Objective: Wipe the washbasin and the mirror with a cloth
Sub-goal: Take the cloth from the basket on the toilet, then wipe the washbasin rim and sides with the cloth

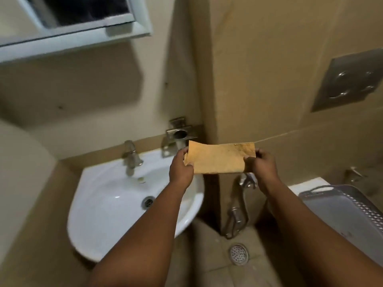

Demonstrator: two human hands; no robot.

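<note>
An orange-yellow cloth [219, 158] is stretched flat in the air between both hands, above the right edge of the white washbasin [103, 199]. My left hand [180, 168] pinches its left end and my right hand [263, 164] pinches its right end. The cloth has dark smudges near its upper right corner. The mirror [83, 11] hangs in a pale frame at the top left, above the basin. A steel tap [131, 156] stands at the back of the basin.
A steel holder [180, 133] is fixed to the wall corner behind the basin. A flush plate [350, 79] sits on the right wall. A grey plastic basket [344, 212] lies at the right, a hose fitting [236, 216] and floor drain [238, 253] below.
</note>
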